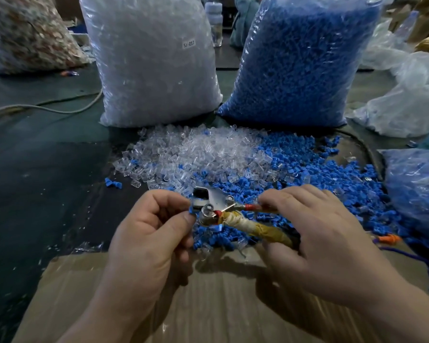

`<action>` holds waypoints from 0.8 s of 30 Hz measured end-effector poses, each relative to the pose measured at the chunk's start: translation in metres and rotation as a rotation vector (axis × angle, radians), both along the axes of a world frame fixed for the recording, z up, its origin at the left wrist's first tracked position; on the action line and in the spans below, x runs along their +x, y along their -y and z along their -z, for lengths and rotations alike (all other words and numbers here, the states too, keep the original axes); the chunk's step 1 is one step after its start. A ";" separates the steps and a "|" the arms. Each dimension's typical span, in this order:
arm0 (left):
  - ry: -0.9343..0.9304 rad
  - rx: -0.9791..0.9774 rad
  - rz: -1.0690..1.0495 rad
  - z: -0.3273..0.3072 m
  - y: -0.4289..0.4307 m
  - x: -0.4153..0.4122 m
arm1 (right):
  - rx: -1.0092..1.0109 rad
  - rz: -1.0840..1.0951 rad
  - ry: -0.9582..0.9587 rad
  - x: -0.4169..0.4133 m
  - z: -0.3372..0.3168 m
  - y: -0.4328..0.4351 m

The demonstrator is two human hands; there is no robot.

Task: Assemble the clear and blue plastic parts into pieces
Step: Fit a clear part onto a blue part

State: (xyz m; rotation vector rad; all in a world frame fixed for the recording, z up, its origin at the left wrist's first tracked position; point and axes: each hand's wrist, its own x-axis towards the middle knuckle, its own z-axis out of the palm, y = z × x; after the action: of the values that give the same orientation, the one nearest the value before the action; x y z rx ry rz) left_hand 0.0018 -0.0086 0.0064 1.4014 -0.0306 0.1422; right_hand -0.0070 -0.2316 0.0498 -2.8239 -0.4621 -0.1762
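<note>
Left hand (146, 233) grip pinches a blue part (192, 209) against metal tool (214, 203) head. Right hand (315, 233) grip wraps the tool's handles. Clear parts (196, 154) piled on table (35, 169).

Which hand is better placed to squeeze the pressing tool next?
Probably the right. The right hand grips the handles of the tool, one wrapped in tape, while the left hand pinches a blue part at its metal head.

Rear of table (40, 169): labelled bag (154, 60) left, second bag (300, 60) right, side by side. Before both, on table: loose parts pile (233, 164); third bag (416, 194) right of pile. Nearest: cardboard sheet (208, 305); plier-type tool (218, 204) over pile's near edge, small part (191, 210) at its left end.
</note>
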 end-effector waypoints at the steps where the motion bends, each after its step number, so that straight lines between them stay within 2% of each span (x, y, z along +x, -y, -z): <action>1: 0.008 -0.001 0.008 0.001 0.000 0.000 | 0.000 -0.005 0.003 -0.001 0.000 0.001; 15: 0.068 0.095 0.049 -0.005 -0.002 -0.006 | -0.130 -0.010 -0.071 -0.001 0.000 -0.001; 24: 0.107 0.141 -0.028 -0.006 -0.004 -0.006 | 0.002 0.025 -0.032 -0.003 0.000 -0.002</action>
State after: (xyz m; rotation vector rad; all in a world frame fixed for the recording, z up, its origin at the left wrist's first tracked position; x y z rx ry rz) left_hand -0.0038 -0.0049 0.0123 1.5338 -0.1118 0.2425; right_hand -0.0095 -0.2292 0.0495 -2.8270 -0.4193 -0.1369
